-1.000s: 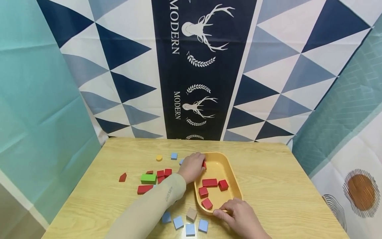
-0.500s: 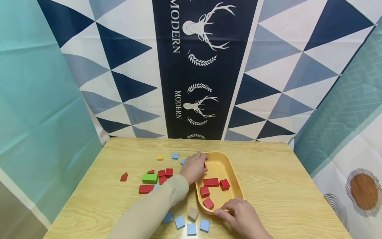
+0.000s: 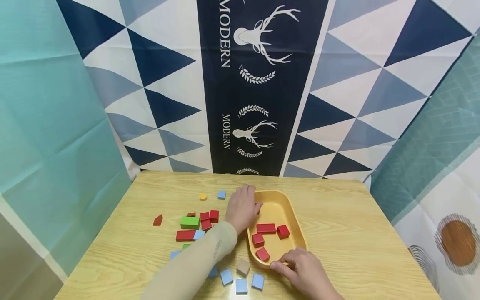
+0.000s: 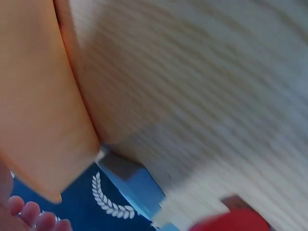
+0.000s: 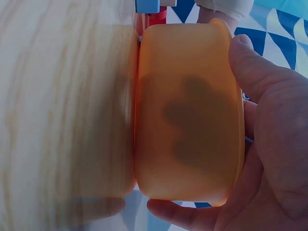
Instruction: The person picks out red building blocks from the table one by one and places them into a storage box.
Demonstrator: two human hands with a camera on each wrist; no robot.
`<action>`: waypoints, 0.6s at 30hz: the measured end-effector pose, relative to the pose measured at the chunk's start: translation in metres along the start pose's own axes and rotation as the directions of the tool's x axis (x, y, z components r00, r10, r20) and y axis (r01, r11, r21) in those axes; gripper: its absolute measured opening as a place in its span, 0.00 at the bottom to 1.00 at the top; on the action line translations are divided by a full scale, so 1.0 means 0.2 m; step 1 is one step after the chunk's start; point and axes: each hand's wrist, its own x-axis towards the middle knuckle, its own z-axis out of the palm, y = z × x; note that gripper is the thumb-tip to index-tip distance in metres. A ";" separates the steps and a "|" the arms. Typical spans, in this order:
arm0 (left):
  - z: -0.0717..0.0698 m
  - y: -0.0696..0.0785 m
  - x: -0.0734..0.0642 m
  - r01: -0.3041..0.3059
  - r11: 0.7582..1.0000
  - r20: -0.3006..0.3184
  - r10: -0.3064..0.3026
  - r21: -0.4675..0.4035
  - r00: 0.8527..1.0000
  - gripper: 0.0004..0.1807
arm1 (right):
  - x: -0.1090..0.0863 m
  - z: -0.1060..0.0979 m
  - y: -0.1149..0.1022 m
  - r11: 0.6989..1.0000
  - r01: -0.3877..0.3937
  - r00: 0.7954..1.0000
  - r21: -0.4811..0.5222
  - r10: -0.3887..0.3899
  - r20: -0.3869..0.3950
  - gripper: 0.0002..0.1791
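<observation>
A shallow orange plastic bin (image 3: 294, 216) stands on the wooden table (image 3: 337, 225) with several red blocks (image 3: 266, 228) inside. My left hand (image 3: 241, 210) is over the bin's far left rim, fingers extended and thumb apart; a sliver of red shows just below the thumb. In the left wrist view, its fingertips (image 4: 31, 211) show beyond the bin wall, with nothing visible between them. My right hand (image 3: 300, 268) grips the near rim, and the right wrist view shows its thumb (image 5: 250, 57) over the edge. The bin wall hides part of its fingers.
Left of the bin lie a green block (image 3: 190, 222), a red block (image 3: 185, 236) and a yellow disc (image 3: 203, 196). Several blue blocks (image 3: 241, 286) and a wooden cube (image 3: 243, 267) lie near the front. My left sleeve (image 3: 195, 262) covers some blocks.
My left hand has shifted slightly up and away, its fingers straighter and thumb spread. The red block by its fingers is now mostly hidden. My right hand keeps its place on the rim.
</observation>
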 end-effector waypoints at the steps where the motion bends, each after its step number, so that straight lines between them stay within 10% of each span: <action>1: -0.01 -0.02 0.00 0.013 1.000 0.009 -0.013 -0.024 1.000 0.27 | 0.00 0.00 0.00 1.000 -0.006 1.000 0.004 0.006 0.008 0.12; 5: -0.05 -0.18 -0.01 0.047 0.998 0.123 -0.040 -0.052 0.992 0.16 | 0.00 -0.01 0.00 0.999 -0.042 0.998 0.017 0.041 0.054 0.14; 11: -0.15 -0.41 -0.06 0.053 0.998 0.353 -0.058 0.025 0.934 0.14 | -0.01 -0.02 0.01 0.998 -0.063 0.997 -0.010 0.063 0.038 0.13; 18: -0.21 -0.49 -0.11 0.070 0.997 0.459 -0.042 -0.043 0.887 0.13 | -0.01 -0.01 0.00 0.999 -0.041 0.999 0.000 0.041 0.026 0.13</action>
